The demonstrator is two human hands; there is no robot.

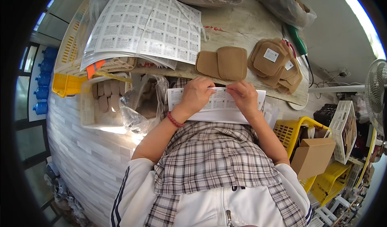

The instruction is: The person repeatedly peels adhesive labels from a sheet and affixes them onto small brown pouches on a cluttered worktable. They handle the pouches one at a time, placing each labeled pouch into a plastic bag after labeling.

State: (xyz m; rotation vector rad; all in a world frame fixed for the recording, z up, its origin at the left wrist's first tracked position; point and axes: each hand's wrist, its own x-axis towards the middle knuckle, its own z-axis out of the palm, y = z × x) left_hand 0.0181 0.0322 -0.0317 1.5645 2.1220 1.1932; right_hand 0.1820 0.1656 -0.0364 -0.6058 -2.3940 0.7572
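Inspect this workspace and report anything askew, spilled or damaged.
The upper-left label sheets lie askew, their edges fanned out unevenly. At right, the labelled brown pads are piled crookedly, edges jutting in different directions. Nothing looks spilled or clearly damaged.

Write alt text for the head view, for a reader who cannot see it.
A person's left hand and right hand pinch the upper edge of a label sheet above their checked apron. On the table beyond lie brown pads, some bearing white labels, with a stack of printed sheets to the left.
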